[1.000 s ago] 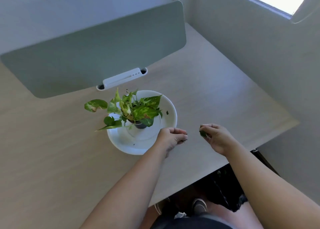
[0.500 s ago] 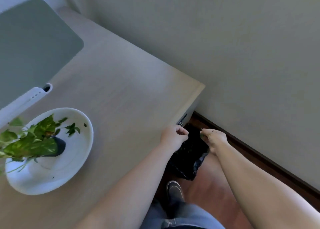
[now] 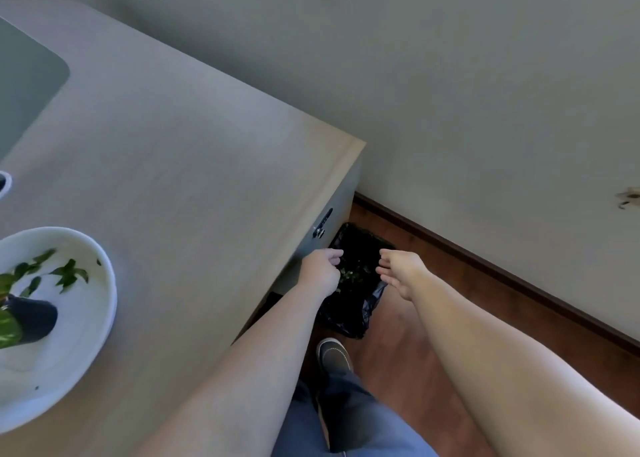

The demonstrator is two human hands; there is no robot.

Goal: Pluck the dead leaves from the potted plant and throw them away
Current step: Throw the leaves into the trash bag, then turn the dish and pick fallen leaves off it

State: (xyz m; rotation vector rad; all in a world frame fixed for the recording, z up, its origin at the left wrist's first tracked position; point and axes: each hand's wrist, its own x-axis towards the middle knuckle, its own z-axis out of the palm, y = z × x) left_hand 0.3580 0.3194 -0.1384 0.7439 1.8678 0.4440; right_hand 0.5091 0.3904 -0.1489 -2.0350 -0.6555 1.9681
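Observation:
The potted plant (image 3: 64,273) with green leaves and a dark pot (image 3: 33,319) sits in a white dish (image 3: 108,285) at the left edge of the desk. On the floor beside the desk stands a bin lined with a black bag (image 3: 358,245), and small green leaf bits (image 3: 349,275) lie inside it. Both hands hover over the bin's mouth. My left hand (image 3: 320,271) has its fingers curled, with nothing visible in them. My right hand (image 3: 403,269) has its fingers spread and holds nothing.
The pale wooden desk (image 3: 194,165) ends in a corner near the bin, with a drawer lock (image 3: 320,231) on its side. A grey-green divider panel (image 3: 24,82) is at far left. Behind the bin are the wall and a dark baseboard (image 3: 485,266). My shoe (image 3: 334,354) rests on the wood floor.
The view swung right from the plant to the bin. Both hands moved off the desk edge to above the bin. The right hand, which held a green leaf, has spread its fingers.

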